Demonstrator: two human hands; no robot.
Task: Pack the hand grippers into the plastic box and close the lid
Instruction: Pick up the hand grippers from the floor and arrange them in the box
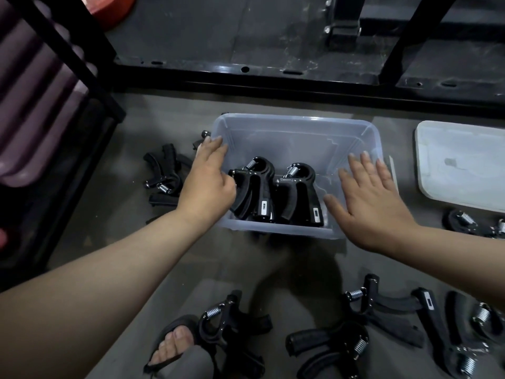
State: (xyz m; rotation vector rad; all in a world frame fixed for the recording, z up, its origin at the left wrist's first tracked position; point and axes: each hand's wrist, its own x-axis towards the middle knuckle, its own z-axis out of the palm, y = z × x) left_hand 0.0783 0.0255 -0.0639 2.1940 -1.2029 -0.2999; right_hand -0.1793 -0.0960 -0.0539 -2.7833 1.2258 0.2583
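Note:
A clear plastic box [297, 127] stands open on the floor, with two black hand grippers upright inside it, one on the left [257, 190] and one on the right [300, 192]. My left hand [210, 181] lies over the box's left wall with its fingers stretched out, and its thumb is next to the left gripper. Over the box's right side my right hand [369, 198] hovers with spread, straight fingers and holds nothing. The white lid [461, 162] lies flat on the floor to the right of the box.
Loose grippers lie on the floor: a pile to the left [164, 176], several in front [235, 321] [382, 305] and some at the right [475, 222]. A black metal rack frame [273, 77] runs behind the box. My sandalled foot [175, 340] is at the bottom.

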